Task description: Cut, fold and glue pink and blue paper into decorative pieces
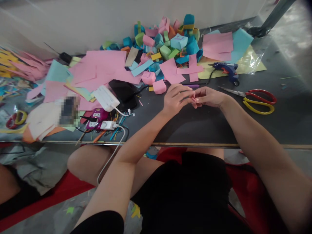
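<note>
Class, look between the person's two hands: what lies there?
A small pink paper piece, held between the left hand and right hand, as the head view shows.

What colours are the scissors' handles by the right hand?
One handle is red, the other handle yellow; best in head view.

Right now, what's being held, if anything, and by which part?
A small pink piece, apparently paper, is pinched between the left grip and the right grip; they cover too much to tell by which part.
</note>
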A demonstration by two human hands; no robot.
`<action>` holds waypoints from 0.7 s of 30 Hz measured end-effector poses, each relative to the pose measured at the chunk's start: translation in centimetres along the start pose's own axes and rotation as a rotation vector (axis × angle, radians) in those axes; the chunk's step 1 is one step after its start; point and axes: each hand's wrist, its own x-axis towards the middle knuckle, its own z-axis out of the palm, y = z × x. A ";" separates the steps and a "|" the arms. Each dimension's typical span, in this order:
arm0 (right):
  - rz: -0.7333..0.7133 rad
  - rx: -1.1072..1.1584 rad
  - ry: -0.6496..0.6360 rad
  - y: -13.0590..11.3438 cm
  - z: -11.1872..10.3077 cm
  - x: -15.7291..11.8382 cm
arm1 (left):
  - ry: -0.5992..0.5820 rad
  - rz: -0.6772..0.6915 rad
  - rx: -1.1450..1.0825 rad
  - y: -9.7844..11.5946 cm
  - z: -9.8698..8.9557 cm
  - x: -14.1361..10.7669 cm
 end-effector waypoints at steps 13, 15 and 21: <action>-0.152 -0.071 0.514 0.9 1.4 1.1 | -0.062 -0.206 -0.167 -0.4 0.6 -0.2; -0.167 -0.102 0.561 0.8 2.1 1.2 | -0.088 -0.200 -0.144 -0.6 0.5 -0.2; -0.214 -0.109 0.670 0.6 3.9 2.0 | -0.077 -0.271 -0.125 -1.0 0.6 -0.1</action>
